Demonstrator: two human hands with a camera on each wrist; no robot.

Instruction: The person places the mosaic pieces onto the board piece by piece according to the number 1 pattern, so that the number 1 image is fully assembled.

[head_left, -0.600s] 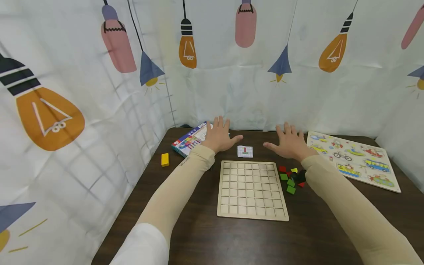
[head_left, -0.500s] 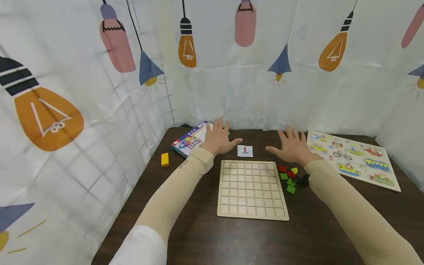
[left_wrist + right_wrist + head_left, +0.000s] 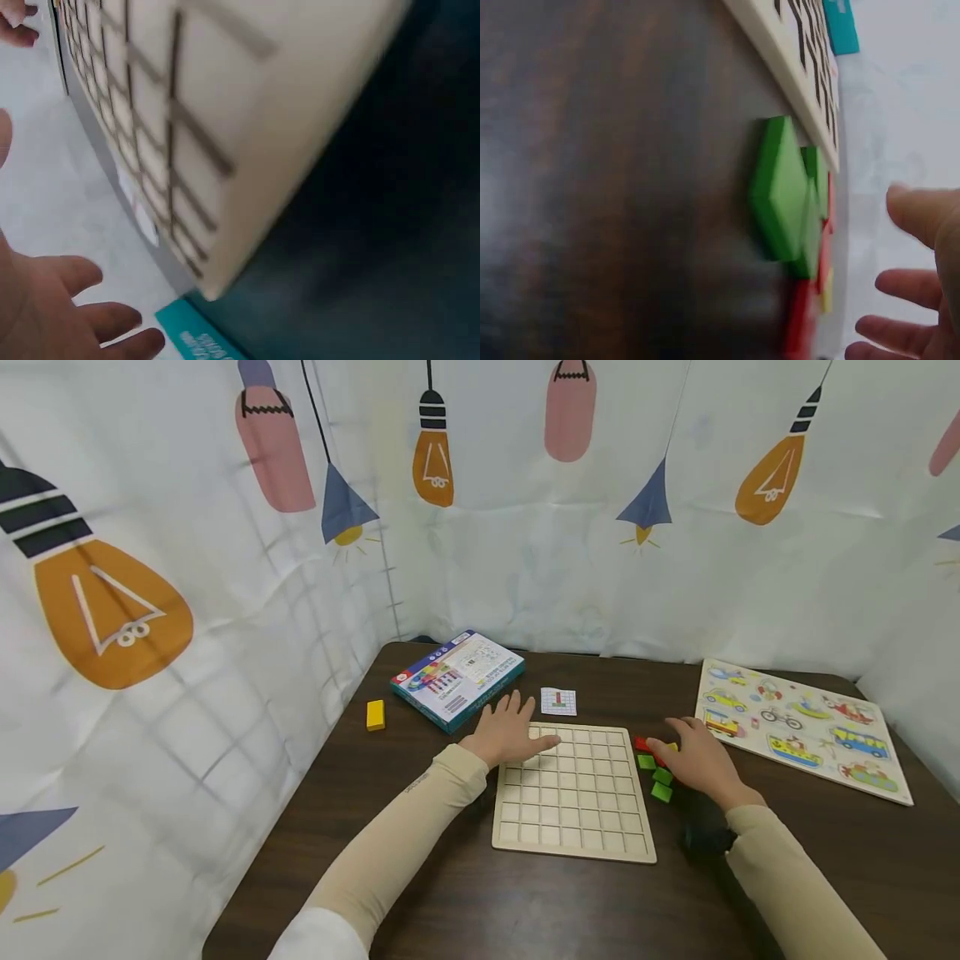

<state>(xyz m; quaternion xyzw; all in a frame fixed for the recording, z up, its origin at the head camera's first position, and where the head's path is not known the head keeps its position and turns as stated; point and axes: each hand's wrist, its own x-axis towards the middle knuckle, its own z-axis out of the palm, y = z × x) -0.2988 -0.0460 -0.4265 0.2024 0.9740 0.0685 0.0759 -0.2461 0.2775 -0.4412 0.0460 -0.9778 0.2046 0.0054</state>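
In the head view a square wooden grid board (image 3: 573, 848) lies on the dark table. My left hand (image 3: 507, 733), fingers spread, is over its upper left corner and holds nothing. To the board's right is a small group of coloured blocks, with a green block (image 3: 662, 792) nearest me and a red block (image 3: 642, 743) at the back. Close over this group hovers my right hand (image 3: 701, 762), its thumb overlapping the red and yellow pieces. The right wrist view shows the right hand's fingers (image 3: 907, 289) relaxed and apart from the green tile (image 3: 780, 191).
A boxed game (image 3: 457, 681) lies at the back left, with a yellow block (image 3: 375, 715) beside it. Behind the board is a small pattern card (image 3: 558, 702). A picture puzzle board (image 3: 806, 727) occupies the right side. A white patterned curtain (image 3: 510, 568) encloses the table.
Both hands have come back toward me and lower: the left from beside the box to over the grid board, the right to just above the coloured blocks. The head view has shifted slightly.
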